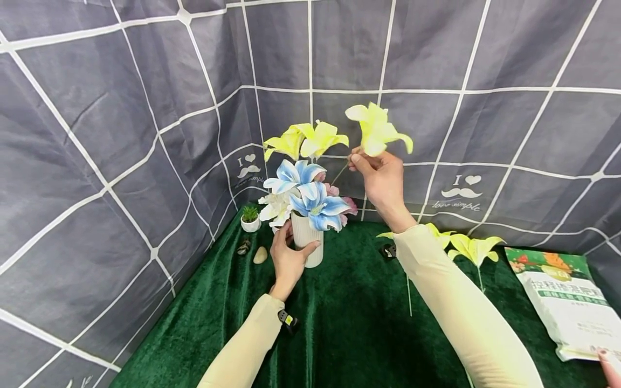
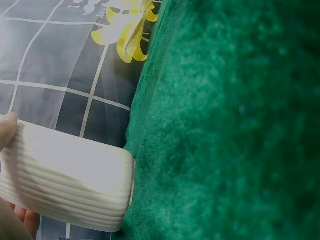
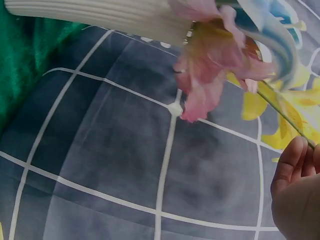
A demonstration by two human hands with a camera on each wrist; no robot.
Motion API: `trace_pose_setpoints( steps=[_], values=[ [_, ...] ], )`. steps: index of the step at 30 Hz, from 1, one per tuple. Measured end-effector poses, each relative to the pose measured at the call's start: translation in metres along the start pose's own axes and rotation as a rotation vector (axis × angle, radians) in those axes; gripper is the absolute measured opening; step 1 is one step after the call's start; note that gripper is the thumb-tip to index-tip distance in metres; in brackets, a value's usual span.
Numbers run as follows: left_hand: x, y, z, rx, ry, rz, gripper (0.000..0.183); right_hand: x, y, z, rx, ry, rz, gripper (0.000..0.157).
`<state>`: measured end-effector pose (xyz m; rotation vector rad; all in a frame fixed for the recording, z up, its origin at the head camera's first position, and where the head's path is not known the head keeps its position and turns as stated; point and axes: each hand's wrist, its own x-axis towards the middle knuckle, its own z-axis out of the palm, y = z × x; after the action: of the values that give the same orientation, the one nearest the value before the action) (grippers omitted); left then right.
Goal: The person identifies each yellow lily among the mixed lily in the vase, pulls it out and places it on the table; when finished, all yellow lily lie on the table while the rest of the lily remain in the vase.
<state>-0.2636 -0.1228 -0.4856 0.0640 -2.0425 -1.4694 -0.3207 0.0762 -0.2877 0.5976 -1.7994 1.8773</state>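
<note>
A white ribbed vase (image 1: 312, 245) stands upright on the green cloth, and my left hand (image 1: 288, 261) grips its side, thumb across the front. The left wrist view shows the vase (image 2: 70, 175) lying sideways in the picture. Its bouquet has blue lilies (image 1: 320, 207), a white flower (image 1: 276, 207), pink flowers (image 3: 205, 75) and two yellow lilies (image 1: 322, 140) on top. Up and right of the bouquet, my right hand (image 1: 385, 183) pinches the thin stem of another yellow lily (image 1: 375, 129). That stem (image 3: 280, 112) slants down behind the pink petals, where its lower end is hidden.
More yellow lilies (image 1: 473, 248) lie on the green cloth (image 1: 359, 323) at right, partly behind my right sleeve. Further right is a white-and-green bag (image 1: 572, 302), with another person's fingertip (image 1: 605, 360) at its edge. A small potted plant (image 1: 250, 220) and stones (image 1: 260, 255) sit left of the vase.
</note>
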Motion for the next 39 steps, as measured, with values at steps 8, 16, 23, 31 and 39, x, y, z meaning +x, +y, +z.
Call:
trace_pose_setpoints(
  steps=[8,16,23,31,39],
  values=[
    [0.001,-0.002,0.0,0.01,0.003,0.013,0.081,0.007,-0.015,-0.009,0.198,0.058,-0.088,0.003],
    [0.001,-0.002,0.002,0.003,0.001,0.002,0.083,0.01,-0.04,-0.035,0.366,0.199,-0.102,0.004],
    [0.001,-0.002,0.002,0.036,0.015,0.024,0.082,0.002,-0.062,-0.065,0.462,0.294,-0.211,0.007],
    [0.001,-0.002,0.002,0.03,0.021,0.032,0.081,-0.014,-0.095,-0.095,0.489,0.385,-0.319,0.008],
    [0.0,-0.002,0.002,0.019,0.005,0.022,0.081,-0.036,-0.104,-0.117,0.418,0.317,-0.323,0.012]
  ],
)
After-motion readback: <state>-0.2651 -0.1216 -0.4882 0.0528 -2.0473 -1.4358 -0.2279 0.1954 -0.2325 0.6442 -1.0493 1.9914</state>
